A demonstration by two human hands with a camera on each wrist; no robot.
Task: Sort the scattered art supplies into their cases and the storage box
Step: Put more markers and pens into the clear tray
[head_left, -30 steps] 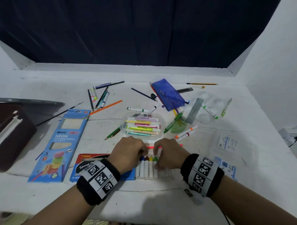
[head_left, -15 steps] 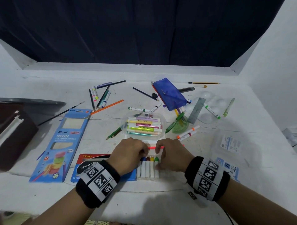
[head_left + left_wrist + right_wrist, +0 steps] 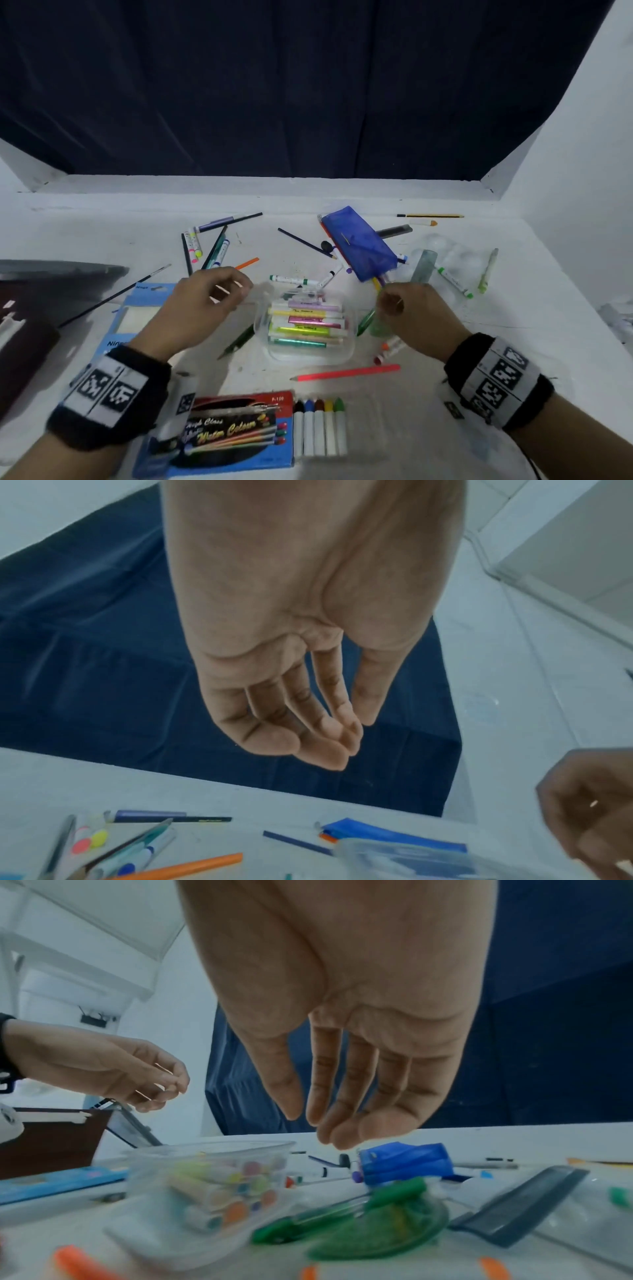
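Near edge: a red and blue marker case (image 3: pixel 236 433) lies flat by the front edge of the worktop (image 3: pixel 513 342); its cover reads "Water Colour" in yellow script and "P-120" at a top corner.
Beside the case: five white markers (image 3: pixel 320 428) lie side by side just right of it, caps black, blue, brown, yellow and green, all pointing to the far edge.
A little further in: a neon pink pencil (image 3: pixel 346 372) lies alone across the middle, well clear of both hands.
Left side: a blue pencil box (image 3: pixel 137 308) lies partly under the left forearm; "Nin" shows, the rest is covered.
Left edge: a dark brown storage box (image 3: pixel 24 346) sits at the left edge of the worktop.
Left hand (image 3: pixel 198 308): raised above the worktop left of the tub, fingers loosely curled, holding nothing.
Centre: a clear plastic tub (image 3: pixel 305 329) holds a stack of highlighter-type pens in pastel and metallic colours; their print is too small to read.
Right hand (image 3: pixel 411 315): raised right of the tub, fingers relaxed and hanging down in the wrist view, holding nothing.
Under the right hand: a green pen (image 3: pixel 308 1223) rests across a green protractor (image 3: pixel 387 1231), with a grey ruler (image 3: pixel 520 1204) just right.
Further back: a blue pencil pouch (image 3: pixel 359 243) lies tilted, loose pens and pencils scattered around it.
Far edge: a yellow-and-black pencil (image 3: pixel 431 216) lies parallel to the back edge.
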